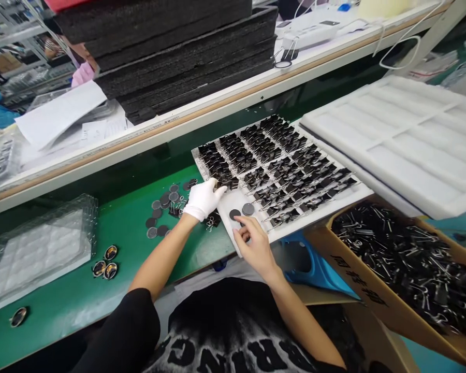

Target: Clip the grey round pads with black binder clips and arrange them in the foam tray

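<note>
A white glove covers my left hand [204, 199], whose fingers are closed at the near left part of a white tray [357, 192] filled with rows of black binder clips [260, 142]; what they grip is hidden. My bare right hand [253, 239] curls over the tray's near corner, thumb and fingertips close together beside a dark round disc [235, 214]. Whether anything is between those fingertips is too small to tell. A grey disc [248, 209] lies just beyond. More round discs [165, 199] and a few loose clips [174, 209] are on the green table left of my gloved hand.
A cardboard box [322, 238] full of binder clips stands at the right, below stacked white trays [411, 129]. Clear plastic trays [42, 248] and small round gold-and-black pieces [111, 270] lie left. Black foam stacks [186, 62] stand on the shelf behind.
</note>
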`<state>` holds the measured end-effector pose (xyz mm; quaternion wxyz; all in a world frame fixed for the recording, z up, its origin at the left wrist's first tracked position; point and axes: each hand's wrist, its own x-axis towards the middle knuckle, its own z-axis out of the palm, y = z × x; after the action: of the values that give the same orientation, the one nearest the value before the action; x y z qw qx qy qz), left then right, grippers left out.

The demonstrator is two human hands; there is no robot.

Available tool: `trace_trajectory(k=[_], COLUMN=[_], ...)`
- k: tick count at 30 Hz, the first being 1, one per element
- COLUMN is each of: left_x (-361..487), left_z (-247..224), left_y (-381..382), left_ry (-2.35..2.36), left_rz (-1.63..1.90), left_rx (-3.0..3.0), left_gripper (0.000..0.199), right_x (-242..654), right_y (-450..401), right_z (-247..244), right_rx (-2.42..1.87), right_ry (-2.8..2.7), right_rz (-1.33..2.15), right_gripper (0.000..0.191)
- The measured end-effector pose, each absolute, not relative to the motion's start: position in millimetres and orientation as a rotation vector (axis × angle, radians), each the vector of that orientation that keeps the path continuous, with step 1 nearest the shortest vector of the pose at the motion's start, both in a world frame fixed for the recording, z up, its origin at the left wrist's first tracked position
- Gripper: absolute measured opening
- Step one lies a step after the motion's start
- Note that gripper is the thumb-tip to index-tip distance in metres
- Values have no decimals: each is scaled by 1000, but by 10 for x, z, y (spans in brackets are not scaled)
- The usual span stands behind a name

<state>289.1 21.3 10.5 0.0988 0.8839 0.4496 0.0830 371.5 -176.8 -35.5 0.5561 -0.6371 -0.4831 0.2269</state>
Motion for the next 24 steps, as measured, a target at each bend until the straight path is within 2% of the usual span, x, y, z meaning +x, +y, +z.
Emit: trace_trajectory(k=[6,13,18,24], left_x=[2861,3001,2869,2238], left_z=[12,-10,37,154], left_y=[171,151,74,-102], left_ry=[1359,1478,1457,1366], left_rz=[340,167,194,526], left_rx=[2634,2831,2791,2580], left_gripper=[35,44,51,37], right_x=[3737,3755,3865,4119], right_y=[-1757,-1768,-1885,-1580], right_z=[-379,-377,-309,-292], right_rx=[-1494,-1529,-1701,-1913], right_ry=[-1136,-1240,-1370,-1898], right_rz=[538,545,226,-1], right_gripper=[27,27,29,40])
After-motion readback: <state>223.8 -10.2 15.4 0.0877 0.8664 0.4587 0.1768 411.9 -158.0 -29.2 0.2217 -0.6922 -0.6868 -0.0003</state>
